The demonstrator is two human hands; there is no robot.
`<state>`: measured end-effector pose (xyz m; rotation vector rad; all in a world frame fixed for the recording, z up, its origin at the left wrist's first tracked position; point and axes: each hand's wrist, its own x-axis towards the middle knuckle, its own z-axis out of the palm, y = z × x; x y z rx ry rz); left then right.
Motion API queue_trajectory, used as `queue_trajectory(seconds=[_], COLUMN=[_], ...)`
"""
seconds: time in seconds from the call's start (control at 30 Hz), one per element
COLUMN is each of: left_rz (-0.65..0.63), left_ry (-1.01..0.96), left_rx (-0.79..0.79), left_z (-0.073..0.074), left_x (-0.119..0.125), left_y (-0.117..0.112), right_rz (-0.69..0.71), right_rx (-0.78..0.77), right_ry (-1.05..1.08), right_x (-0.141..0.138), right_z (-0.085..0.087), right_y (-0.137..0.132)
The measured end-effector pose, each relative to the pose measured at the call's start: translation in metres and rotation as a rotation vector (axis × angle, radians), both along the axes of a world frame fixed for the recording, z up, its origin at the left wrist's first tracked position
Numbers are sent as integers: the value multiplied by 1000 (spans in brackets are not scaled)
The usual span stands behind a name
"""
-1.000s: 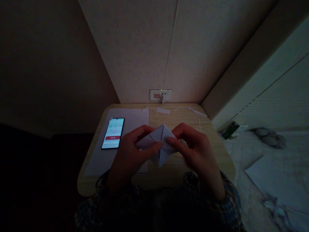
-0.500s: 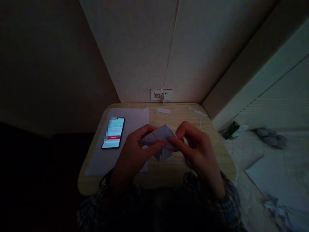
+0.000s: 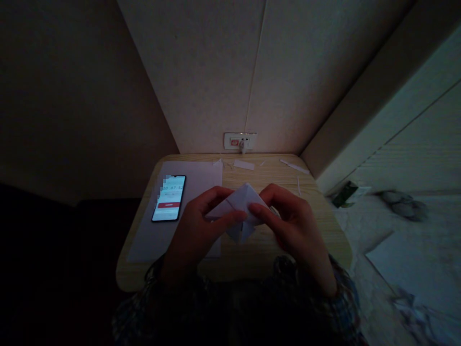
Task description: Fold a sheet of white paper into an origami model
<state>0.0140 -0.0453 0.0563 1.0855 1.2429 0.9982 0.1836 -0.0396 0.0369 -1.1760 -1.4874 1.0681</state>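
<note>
A folded white paper (image 3: 242,199), with a point at the top and smaller flaps below, is held up over the table between both hands. My left hand (image 3: 201,226) pinches its left side, thumb flat on the near face and fingers behind. On the other side my right hand (image 3: 293,218) grips the right part, its thumb near the middle of the paper close to the left thumb. The fingers behind the paper are partly hidden. Something small and red shows dimly under the right hand; what it is I cannot tell.
On the small wooden table (image 3: 273,262) a phone (image 3: 169,198) with a lit timer lies on white sheets (image 3: 201,175). Paper scraps (image 3: 244,165) lie along the back edge. Behind is a wall socket (image 3: 240,141) with a plug. Papers (image 3: 406,264) lie on the floor at right.
The right hand's fingers have closed in on the paper's right side, and the paper now lies flatter and wider between the hands. The left hand has barely moved.
</note>
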Motion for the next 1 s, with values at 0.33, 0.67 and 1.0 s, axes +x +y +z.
queue_trajectory(seconds=[0.33,0.67,1.0], left_rz=[-3,-45,-129], left_ry=[91,121,222], left_rx=[45,199,155], left_z=[-1,-9,-8], left_x=[-2,-3,-8], left_y=[-2,4,3], right_rz=[50,9,-28], right_rx=[-80,-81,-11], right_ry=[50,-5,7], right_x=[-2,-3,-1], right_z=[4,3,5], right_y=[-2,-2,-1])
